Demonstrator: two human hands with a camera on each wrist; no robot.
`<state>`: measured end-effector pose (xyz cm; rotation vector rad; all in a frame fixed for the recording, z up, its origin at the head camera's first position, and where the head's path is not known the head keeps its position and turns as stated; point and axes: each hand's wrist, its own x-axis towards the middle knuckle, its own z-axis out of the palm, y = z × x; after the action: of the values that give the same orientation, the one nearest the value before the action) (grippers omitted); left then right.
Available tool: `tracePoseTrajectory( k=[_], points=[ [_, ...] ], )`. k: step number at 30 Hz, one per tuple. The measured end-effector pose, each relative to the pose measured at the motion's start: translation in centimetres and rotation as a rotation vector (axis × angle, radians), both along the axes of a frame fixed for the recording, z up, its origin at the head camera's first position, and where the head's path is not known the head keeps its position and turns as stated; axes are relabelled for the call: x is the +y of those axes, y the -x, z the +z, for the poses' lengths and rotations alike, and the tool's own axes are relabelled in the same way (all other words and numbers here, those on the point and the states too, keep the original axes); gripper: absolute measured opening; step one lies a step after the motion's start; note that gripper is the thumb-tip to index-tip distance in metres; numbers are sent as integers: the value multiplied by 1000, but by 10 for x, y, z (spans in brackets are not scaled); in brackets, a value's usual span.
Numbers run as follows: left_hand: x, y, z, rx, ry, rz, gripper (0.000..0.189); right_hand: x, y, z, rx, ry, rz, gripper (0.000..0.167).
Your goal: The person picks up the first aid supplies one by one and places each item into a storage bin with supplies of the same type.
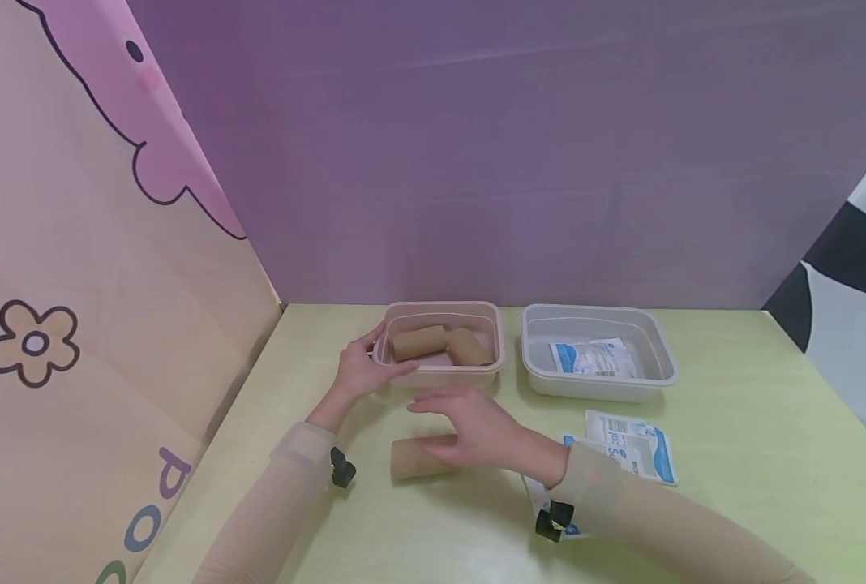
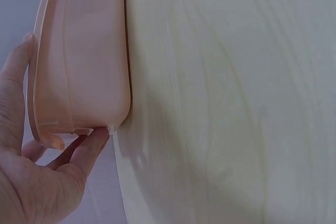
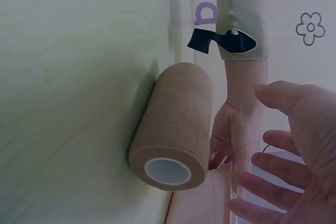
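At the left end of a pink plastic tub (image 1: 440, 379), my left hand (image 1: 363, 369) holds the rim, thumb along the front edge and fingers against the end wall. Inside that tub lie two tan bandage rolls, one lengthwise (image 1: 418, 342) and one slanted (image 1: 468, 347). Another tan cohesive bandage roll (image 1: 409, 461) lies on its side on the table in front; its white core faces the right wrist camera. Over this roll hovers my right hand (image 1: 477, 426), fingers spread and holding nothing; the right wrist view shows a gap between hand and roll.
Right of the pink tub stands a white plastic tub (image 1: 601, 388) with a blue-and-white packet (image 1: 595, 358) inside. More such packets (image 1: 640, 446) lie on the table (image 1: 754, 454) in front of it, partly under my right forearm. A purple panel (image 1: 513, 162) rises behind.
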<state>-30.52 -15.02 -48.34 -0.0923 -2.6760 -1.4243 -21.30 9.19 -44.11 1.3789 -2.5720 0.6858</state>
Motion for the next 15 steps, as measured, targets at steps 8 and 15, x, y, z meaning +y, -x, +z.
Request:
tracePoseTrajectory(
  k=[8, 15],
  points=[
    [0, 2, -1, 1, -20, -4, 110, -2, -3, -5, -16, -19, 11, 48],
    [-1, 1, -1, -4, -17, -2, 112, -4, -6, -10, -58, -58, 7, 51]
  ],
)
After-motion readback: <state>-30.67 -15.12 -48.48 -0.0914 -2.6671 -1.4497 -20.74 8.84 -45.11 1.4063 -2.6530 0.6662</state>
